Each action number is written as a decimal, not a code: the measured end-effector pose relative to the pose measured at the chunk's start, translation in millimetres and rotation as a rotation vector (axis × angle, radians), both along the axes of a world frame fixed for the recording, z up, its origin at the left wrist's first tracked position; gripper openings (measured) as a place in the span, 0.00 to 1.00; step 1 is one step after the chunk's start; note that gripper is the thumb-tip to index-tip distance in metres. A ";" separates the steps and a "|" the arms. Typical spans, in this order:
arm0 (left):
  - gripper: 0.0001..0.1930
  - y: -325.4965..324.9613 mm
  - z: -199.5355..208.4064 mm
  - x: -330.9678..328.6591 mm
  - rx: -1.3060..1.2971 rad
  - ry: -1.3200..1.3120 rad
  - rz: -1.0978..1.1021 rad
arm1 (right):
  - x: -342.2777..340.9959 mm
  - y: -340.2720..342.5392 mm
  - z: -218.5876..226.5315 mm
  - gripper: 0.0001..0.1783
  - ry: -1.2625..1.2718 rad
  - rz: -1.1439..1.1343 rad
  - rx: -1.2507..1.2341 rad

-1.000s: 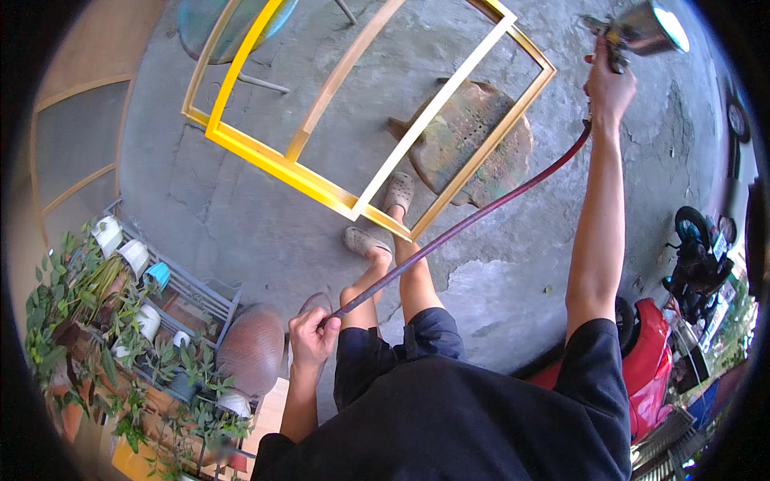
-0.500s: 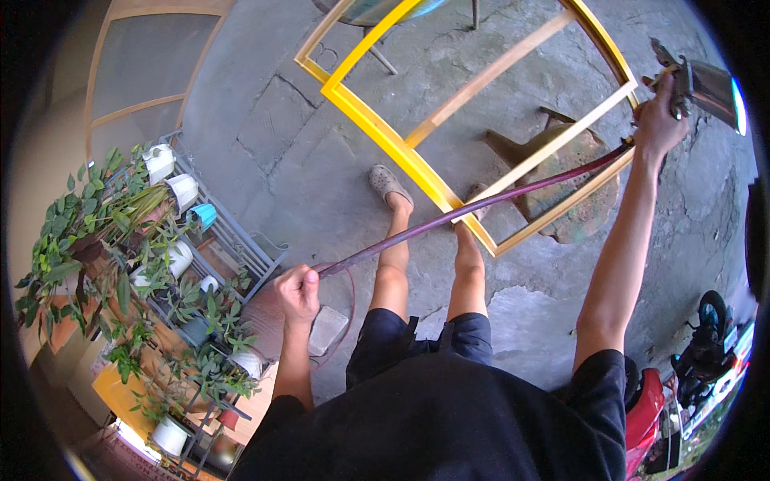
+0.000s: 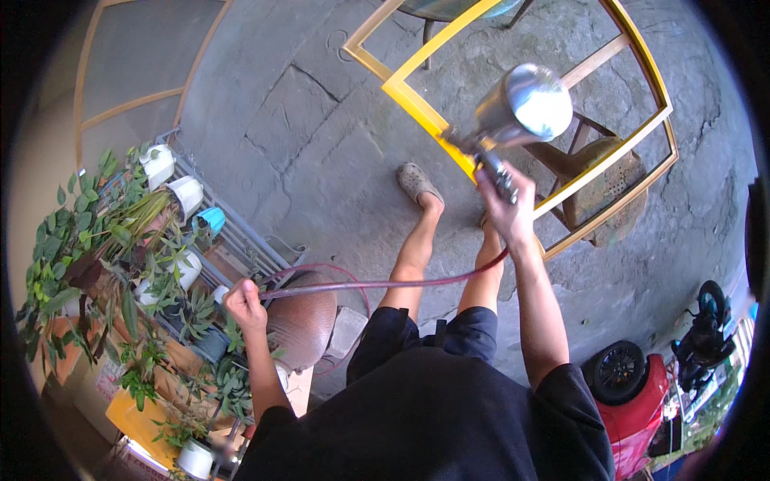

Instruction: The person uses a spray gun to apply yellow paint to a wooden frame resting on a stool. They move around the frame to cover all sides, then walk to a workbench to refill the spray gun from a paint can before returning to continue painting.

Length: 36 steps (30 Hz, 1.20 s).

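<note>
My right hand (image 3: 508, 202) grips the handle of a spray gun (image 3: 491, 156) topped by a shiny metal cup (image 3: 525, 104). The gun is held over the near left side of a wooden frame (image 3: 413, 96), partly painted yellow and partly bare wood. From the gun's handle a dark red hose (image 3: 385, 284) runs across my body to my left hand (image 3: 246, 305), whose fingers are wrapped round it. Part of the frame is hidden behind the gun and cup. The frame lies raised off the floor on a rusty stool (image 3: 605, 180) and another round-topped support (image 3: 457, 8).
Potted plants (image 3: 112, 240) crowd a grey metal rack (image 3: 241, 240) on the left. Beside it are a brown ribbed jar (image 3: 301, 321) and a pale block (image 3: 346, 333). A mesh panel (image 3: 144, 64) leans at the far left. A red vehicle (image 3: 642, 417) and a motorbike (image 3: 706, 329) stand at right.
My right hand has swung the spray gun from the frame's far right corner leftward to its yellow side. My left hand has shifted left and slightly down, and the hose now hangs in a curve.
</note>
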<state>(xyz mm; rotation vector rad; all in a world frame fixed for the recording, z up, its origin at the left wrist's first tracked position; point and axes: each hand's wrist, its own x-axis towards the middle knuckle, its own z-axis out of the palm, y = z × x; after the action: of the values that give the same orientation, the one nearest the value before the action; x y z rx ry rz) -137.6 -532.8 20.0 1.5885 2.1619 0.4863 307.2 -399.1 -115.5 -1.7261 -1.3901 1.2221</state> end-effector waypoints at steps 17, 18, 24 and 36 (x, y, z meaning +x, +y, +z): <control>0.27 31.3 -19.5 -28.0 -0.016 -0.169 -0.092 | 7.6 91.1 5.4 0.14 -0.178 -0.647 0.137; 0.27 30.8 -20.0 -32.1 -0.006 -0.171 -0.062 | 6.0 88.1 10.0 0.14 -0.161 -0.684 0.045; 0.27 37.9 -11.6 -44.1 0.002 -0.132 -0.033 | -23.3 16.2 -5.5 0.11 -0.092 -0.275 0.010; 0.28 87.5 1.7 6.4 -0.043 -0.172 -0.169 | 15.6 60.0 -18.7 0.11 -0.054 -0.157 -0.079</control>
<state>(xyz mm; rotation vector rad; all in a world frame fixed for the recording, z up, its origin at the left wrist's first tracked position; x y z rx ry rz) -131.2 -445.3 21.7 1.6255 1.8811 0.4999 322.7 -339.0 -134.1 -1.8968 -1.2253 1.1664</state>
